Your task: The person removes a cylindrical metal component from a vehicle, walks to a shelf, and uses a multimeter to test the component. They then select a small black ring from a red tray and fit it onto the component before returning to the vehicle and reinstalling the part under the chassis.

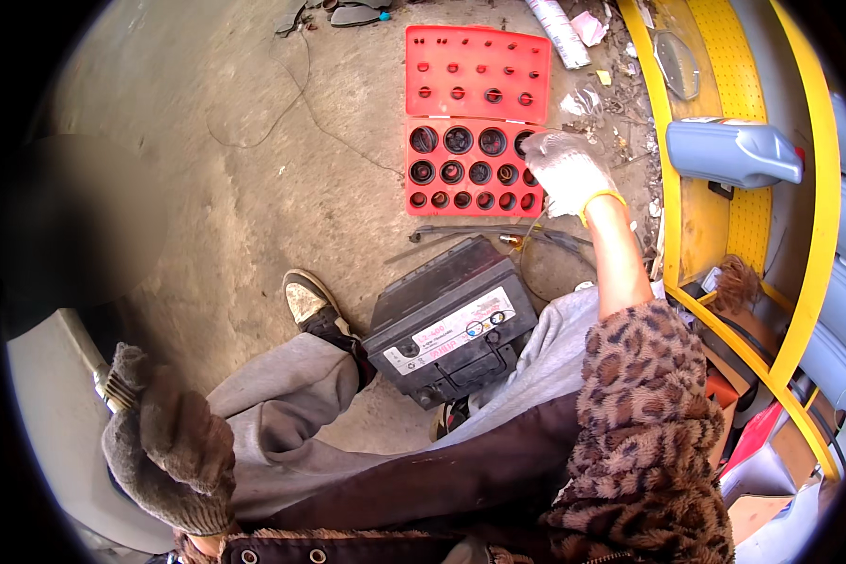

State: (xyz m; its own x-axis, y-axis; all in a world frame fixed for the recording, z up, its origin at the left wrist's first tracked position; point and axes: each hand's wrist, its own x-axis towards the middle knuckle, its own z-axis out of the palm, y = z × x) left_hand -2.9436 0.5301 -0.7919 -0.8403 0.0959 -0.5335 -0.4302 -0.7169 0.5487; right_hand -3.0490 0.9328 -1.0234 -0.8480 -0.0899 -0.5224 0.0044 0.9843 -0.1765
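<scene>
My right hand (566,171), in a pale glove with a yellow cuff, reaches into the right side of an open red case (476,73) of black rings in round compartments; its fingertips are bunched there, what they hold hidden. My left hand (169,437), in a dirty grey knit glove, is curled at the lower left around something I cannot make out. Between my legs a black car battery (428,310) with a white label rests on the concrete floor. Just above it lie dark hoses (442,232) and a small brass fitting (510,240).
A yellow metal rack (799,282) lines the right, with a grey-blue jug (733,150) and cardboard (771,508) below. A pale panel (61,404) is at the left. A roll (555,28) and litter (581,101) lie at the top; a thin wire (305,99) crosses the floor. A dark blur covers the upper left.
</scene>
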